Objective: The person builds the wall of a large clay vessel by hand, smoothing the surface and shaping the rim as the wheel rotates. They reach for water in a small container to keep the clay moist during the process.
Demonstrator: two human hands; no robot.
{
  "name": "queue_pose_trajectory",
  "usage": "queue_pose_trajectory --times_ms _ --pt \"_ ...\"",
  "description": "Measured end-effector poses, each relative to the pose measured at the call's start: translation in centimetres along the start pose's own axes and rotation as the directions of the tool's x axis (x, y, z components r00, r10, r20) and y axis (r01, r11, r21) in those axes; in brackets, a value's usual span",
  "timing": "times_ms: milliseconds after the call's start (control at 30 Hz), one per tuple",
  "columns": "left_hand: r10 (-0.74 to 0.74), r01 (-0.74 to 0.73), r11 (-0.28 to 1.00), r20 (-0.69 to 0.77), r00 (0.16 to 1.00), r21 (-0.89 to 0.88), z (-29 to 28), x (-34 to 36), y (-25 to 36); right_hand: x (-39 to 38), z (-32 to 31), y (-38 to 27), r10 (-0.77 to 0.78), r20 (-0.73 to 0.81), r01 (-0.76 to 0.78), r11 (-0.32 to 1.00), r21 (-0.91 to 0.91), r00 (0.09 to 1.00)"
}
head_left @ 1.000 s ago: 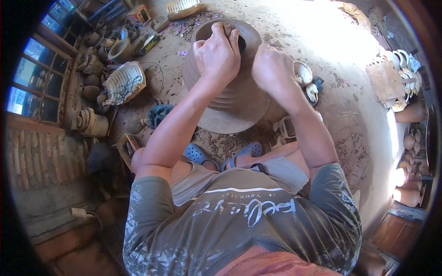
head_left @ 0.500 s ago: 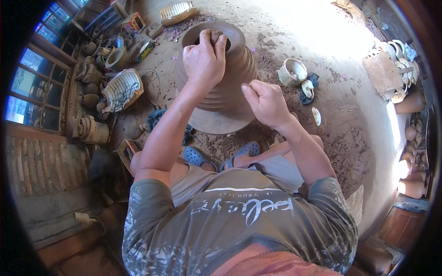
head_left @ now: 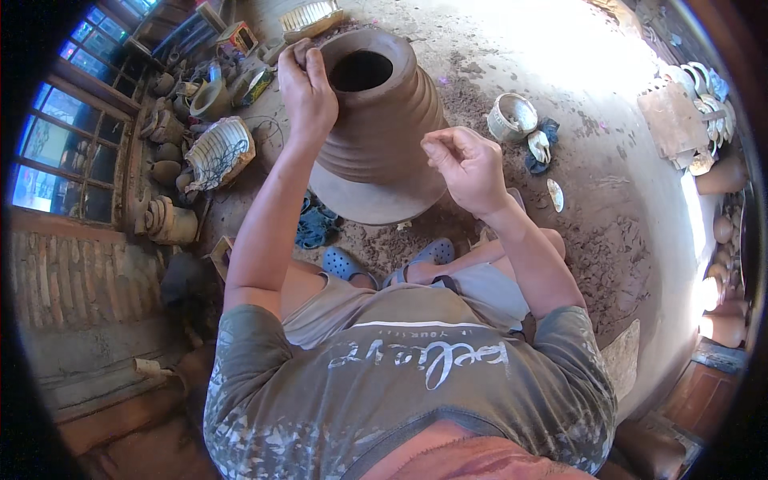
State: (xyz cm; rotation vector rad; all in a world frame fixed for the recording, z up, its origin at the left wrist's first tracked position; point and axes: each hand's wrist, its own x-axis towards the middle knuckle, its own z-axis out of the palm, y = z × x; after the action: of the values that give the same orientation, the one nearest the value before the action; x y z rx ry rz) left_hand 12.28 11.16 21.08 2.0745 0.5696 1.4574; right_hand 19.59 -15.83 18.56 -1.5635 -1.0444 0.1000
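A big brown clay pot [head_left: 376, 128] with ridged walls and a dark round mouth stands upright on a flat wheel disc [head_left: 376, 206] in front of me. My left hand [head_left: 309, 98] is raised beside the left of its thick rim [head_left: 400, 56]. Its fingers are closed on a small dark lump that looks like clay [head_left: 302, 50]. To the right of the pot, apart from its wall, my right hand [head_left: 470, 170] is half curled, thumb and fingertips pressed together. Whatever those fingers may hold is too small or hidden to make out.
A pale bucket [head_left: 512, 118] stands on the right, with a dark cloth [head_left: 547, 130] beside it. Loose clay [head_left: 608, 268] covers the floor there. On the left are a ribbed basket [head_left: 220, 152], several pots and a blue cloth [head_left: 317, 224] near my sandals [head_left: 344, 264].
My left hand has moved left from over the pot's mouth to outside its rim, uncovering the opening. My right hand stays near the same place, its fingers slightly looser.
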Motion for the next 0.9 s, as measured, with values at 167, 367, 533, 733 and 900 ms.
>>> queue_pose_trajectory --times_ms 167,367,533,733,900 --pt "-0.366 0.358 0.901 0.013 0.931 -0.244 1.4 0.0 0.2 1.1 0.4 0.0 -0.219 -0.044 0.208 0.961 -0.184 0.975" --pt "-0.419 0.446 0.814 0.157 0.894 -0.372 1.0 1.3 -0.6 3.0 1.6 -1.2 -0.242 -0.078 0.234 0.967 -0.099 0.967" --pt "-0.508 0.498 0.816 0.047 0.86 -0.293 1.8 1.9 -0.2 5.0 2.8 -1.8 -0.396 0.005 0.378 0.874 -0.304 0.918" --pt "-0.482 0.479 0.863 0.023 0.876 -0.161 2.5 2.2 -1.6 7.8 5.2 -1.8 -0.592 0.076 0.571 0.724 -0.388 0.802" --pt "-0.352 0.354 0.935 0.078 0.933 -0.006 2.5 2.9 -3.7 9.9 6.4 -1.6 -0.645 0.182 0.646 0.616 -0.45 0.742"
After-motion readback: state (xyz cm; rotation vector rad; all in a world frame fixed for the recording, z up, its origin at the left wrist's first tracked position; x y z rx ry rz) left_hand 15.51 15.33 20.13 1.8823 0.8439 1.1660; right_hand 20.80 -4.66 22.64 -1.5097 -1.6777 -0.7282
